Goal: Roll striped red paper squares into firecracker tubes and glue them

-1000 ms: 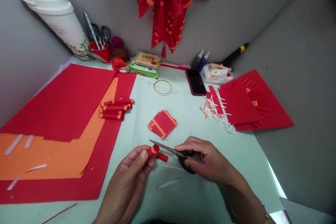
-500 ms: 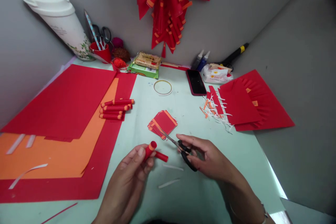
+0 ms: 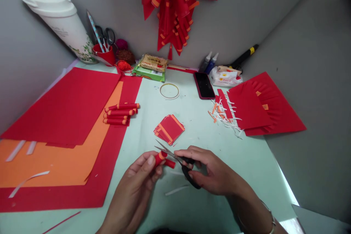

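Pinched in my left hand (image 3: 144, 172) is a rolled red paper tube (image 3: 159, 158) with an orange band at its end. My right hand (image 3: 207, 168) grips scissors (image 3: 170, 153) by their black handles, fingers in the loops. Their blades are parted and lie close at the tube's banded end; I cannot tell if they touch it. Another red tube (image 3: 170, 163) lies just behind, partly hidden. A stack of red paper squares with orange strips (image 3: 172, 128) sits beyond my hands. Thin white strips (image 3: 177, 190) lie below the scissors.
Finished red tubes (image 3: 120, 112) are piled at left on large red and orange sheets (image 3: 68, 109). A tape ring (image 3: 169, 91), a phone (image 3: 204, 85) and paper scraps (image 3: 223, 115) lie farther back. Red paper decorations (image 3: 175, 14) hang on the back wall.
My right hand has moved left and slightly down, bringing the scissors from over the paper stack to the tube's end. The blades are wider apart. The held tube has tipped to the right.
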`<control>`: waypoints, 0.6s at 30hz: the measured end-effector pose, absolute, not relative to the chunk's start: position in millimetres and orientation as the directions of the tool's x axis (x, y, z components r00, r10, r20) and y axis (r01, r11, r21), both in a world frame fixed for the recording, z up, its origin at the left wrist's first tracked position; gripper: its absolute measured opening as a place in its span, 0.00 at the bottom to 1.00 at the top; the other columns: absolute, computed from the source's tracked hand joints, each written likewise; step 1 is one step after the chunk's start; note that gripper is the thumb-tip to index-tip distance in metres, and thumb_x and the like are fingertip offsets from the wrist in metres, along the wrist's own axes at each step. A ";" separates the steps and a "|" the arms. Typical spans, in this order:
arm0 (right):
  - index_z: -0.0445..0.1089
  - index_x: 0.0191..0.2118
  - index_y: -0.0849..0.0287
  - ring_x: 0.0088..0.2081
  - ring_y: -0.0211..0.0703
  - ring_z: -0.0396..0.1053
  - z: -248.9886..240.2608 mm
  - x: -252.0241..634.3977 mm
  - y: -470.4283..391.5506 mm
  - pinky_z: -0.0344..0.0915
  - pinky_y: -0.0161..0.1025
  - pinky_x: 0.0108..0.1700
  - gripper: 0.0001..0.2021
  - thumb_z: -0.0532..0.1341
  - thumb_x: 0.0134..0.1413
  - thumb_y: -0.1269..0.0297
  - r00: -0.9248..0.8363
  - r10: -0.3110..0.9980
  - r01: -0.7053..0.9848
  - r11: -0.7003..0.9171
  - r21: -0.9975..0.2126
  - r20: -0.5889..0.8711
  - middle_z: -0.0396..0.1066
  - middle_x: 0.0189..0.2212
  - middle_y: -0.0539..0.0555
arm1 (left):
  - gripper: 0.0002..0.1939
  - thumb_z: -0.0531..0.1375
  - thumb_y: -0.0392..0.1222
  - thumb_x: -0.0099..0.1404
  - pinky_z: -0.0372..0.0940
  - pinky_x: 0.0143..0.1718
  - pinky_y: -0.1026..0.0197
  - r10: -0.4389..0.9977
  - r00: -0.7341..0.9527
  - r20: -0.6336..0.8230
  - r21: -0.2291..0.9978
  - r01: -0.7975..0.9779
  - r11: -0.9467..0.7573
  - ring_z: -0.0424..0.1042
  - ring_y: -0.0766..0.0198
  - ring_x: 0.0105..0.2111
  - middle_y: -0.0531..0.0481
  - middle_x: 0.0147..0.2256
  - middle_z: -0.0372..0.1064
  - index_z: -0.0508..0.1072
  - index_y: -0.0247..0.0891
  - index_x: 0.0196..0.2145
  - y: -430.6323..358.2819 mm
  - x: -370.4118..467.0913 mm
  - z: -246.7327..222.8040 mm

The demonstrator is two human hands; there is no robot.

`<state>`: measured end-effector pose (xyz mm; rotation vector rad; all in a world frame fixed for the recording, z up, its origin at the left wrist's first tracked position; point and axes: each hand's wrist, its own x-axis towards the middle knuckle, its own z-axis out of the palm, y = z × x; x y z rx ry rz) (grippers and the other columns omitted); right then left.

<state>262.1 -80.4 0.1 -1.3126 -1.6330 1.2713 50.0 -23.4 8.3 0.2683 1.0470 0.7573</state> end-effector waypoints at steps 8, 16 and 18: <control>0.68 0.62 0.52 0.38 0.40 0.68 0.9 263.8 -82.2 0.67 0.41 0.43 0.27 0.62 0.56 0.74 -0.254 0.965 0.305 0.017 -0.952 -0.064 0.68 0.37 0.51 | 0.17 0.78 0.44 0.45 0.71 0.34 0.67 0.690 0.276 -0.669 0.562 -0.420 0.712 0.72 0.67 0.28 0.48 0.30 0.78 0.82 0.34 0.31 -22.8 50.5 9.0; 0.70 0.61 0.52 0.36 0.41 0.69 2.0 261.5 -83.3 0.68 0.41 0.41 0.26 0.61 0.56 0.74 -0.223 0.974 0.339 0.036 -0.940 -0.043 0.69 0.35 0.51 | 0.17 0.77 0.45 0.47 0.71 0.33 0.68 0.702 0.278 -0.655 0.581 -0.408 0.704 0.71 0.68 0.28 0.49 0.30 0.77 0.82 0.34 0.32 -24.1 48.3 7.4; 0.70 0.61 0.52 0.35 0.41 0.68 1.5 261.5 -83.5 0.69 0.41 0.41 0.26 0.62 0.56 0.73 -0.218 0.975 0.344 0.048 -0.938 -0.031 0.69 0.35 0.51 | 0.16 0.77 0.45 0.48 0.71 0.33 0.68 0.702 0.280 -0.655 0.582 -0.406 0.705 0.71 0.68 0.28 0.49 0.30 0.77 0.82 0.34 0.32 -24.3 47.9 7.0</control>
